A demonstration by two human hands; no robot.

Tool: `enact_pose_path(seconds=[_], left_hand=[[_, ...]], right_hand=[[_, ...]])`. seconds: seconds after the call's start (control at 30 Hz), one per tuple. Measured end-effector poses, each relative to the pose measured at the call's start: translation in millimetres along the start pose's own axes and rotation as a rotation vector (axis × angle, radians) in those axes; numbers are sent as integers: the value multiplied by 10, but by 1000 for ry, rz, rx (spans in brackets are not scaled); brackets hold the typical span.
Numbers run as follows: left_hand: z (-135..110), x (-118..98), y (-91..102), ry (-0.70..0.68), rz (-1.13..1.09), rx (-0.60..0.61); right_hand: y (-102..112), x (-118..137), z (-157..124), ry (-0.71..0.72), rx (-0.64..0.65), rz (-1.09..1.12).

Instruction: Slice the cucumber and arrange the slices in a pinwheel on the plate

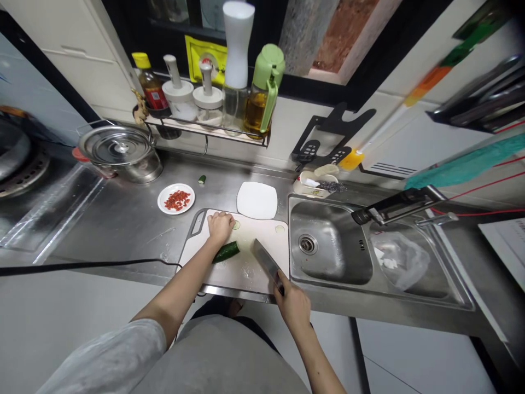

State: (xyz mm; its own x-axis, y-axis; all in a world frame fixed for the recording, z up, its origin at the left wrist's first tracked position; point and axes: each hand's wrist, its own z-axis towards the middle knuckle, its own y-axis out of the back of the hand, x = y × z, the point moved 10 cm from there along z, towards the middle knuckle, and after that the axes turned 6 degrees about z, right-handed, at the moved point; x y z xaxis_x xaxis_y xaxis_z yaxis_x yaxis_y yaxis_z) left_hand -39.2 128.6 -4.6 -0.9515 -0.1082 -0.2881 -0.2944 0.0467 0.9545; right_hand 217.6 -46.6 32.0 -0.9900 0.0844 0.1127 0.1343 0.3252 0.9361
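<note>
A white cutting board (246, 268) lies on the steel counter in front of me. On it rests a dark green cucumber piece (226, 251), with pale slices (237, 224) near the board's far edge. My left hand (219, 227) is curled, fingers closed, over cucumber slices at the far side of the board, just beyond the green piece. My right hand (293, 306) is wrapped round the handle of a cleaver (266, 261), whose blade lies low over the board's right part, to the right of the cucumber.
A white square plate (257, 200) sits behind the board, a small dish of red bits (176, 199) to its left. A lidded steel pot (121, 150) stands at back left, a bottle rack (213, 127) behind. A double sink (332, 246) and faucet (400, 205) lie right. A black cable (82, 265) runs along the counter's front.
</note>
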Motion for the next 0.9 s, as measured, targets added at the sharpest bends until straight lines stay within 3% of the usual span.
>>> enact_pose_path(seconds=[0.33,0.5,0.63,0.77,0.9], left_hand=[[-31,47,65,29,-59,6],[-210,131,228,28,-222,-93],[-586,51,298,-172,-364,-170],[-996,-68,273,-410,-364,-184],[-1168,-95,256,-491,-300,-222]], right_hand=[[-23,18,20,-5,7,19],[-82,45,32,-5,45,31],[-136,72,52,-30,107,63],[-145,171,62,-42,181,134],[-99,426,46,23,247,156]])
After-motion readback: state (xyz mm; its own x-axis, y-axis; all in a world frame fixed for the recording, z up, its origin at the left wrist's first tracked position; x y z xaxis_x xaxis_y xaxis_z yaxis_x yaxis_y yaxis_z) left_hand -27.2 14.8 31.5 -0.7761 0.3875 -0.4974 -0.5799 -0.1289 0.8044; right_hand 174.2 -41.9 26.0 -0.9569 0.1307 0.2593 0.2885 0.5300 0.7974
